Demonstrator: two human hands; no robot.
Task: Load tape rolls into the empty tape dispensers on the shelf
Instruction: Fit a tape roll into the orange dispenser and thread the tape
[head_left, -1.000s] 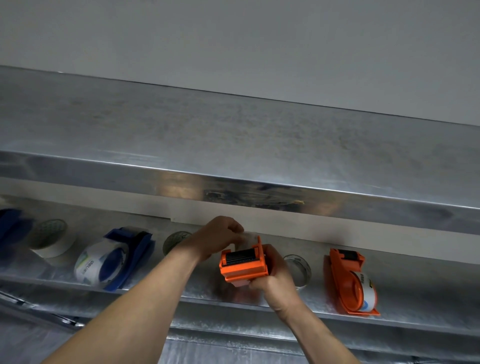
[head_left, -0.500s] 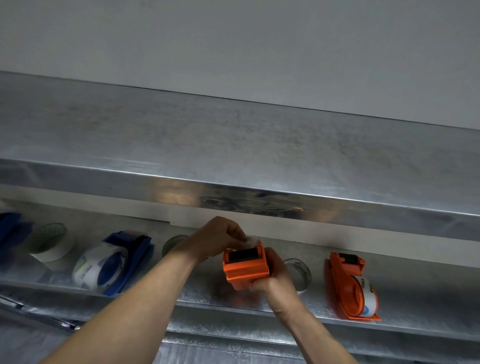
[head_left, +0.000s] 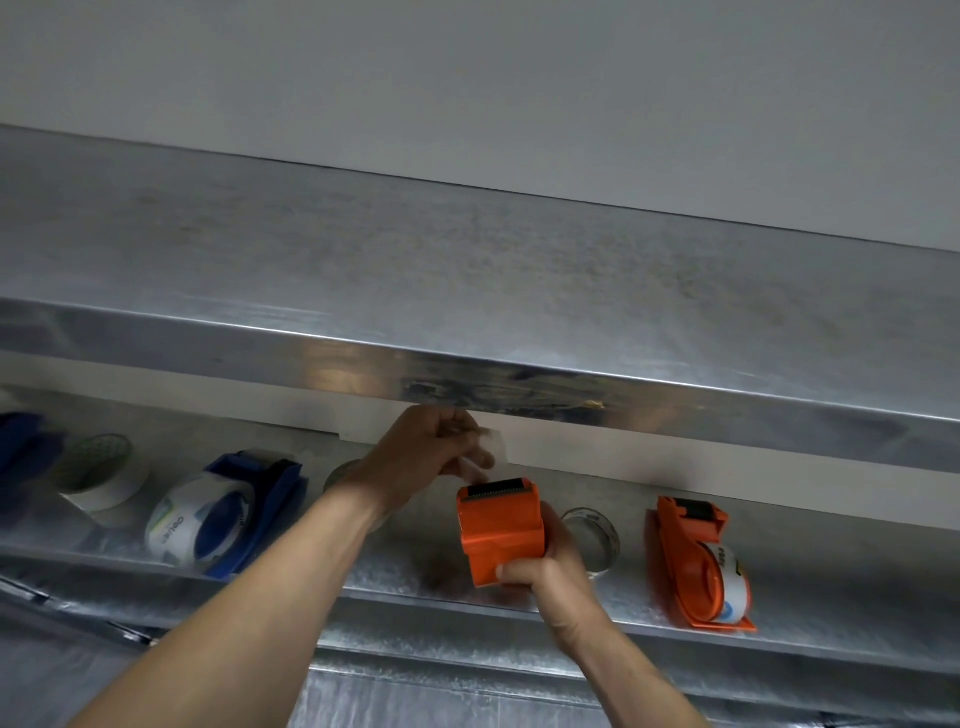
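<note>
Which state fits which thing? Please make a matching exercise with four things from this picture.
Things:
1. middle orange dispenser
2. blue dispenser
3. clear tape roll
4. tape end

States:
A. pinched by the left hand
B. gripped by the right hand
C. on the shelf, loaded with a roll
D. loose on the shelf, in no dispenser

Pairs: 1-B, 2-C, 3-D, 4-A

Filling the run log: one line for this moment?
left hand: pinches tape end above orange dispenser | right hand: grips orange dispenser | stage: threading tape
</note>
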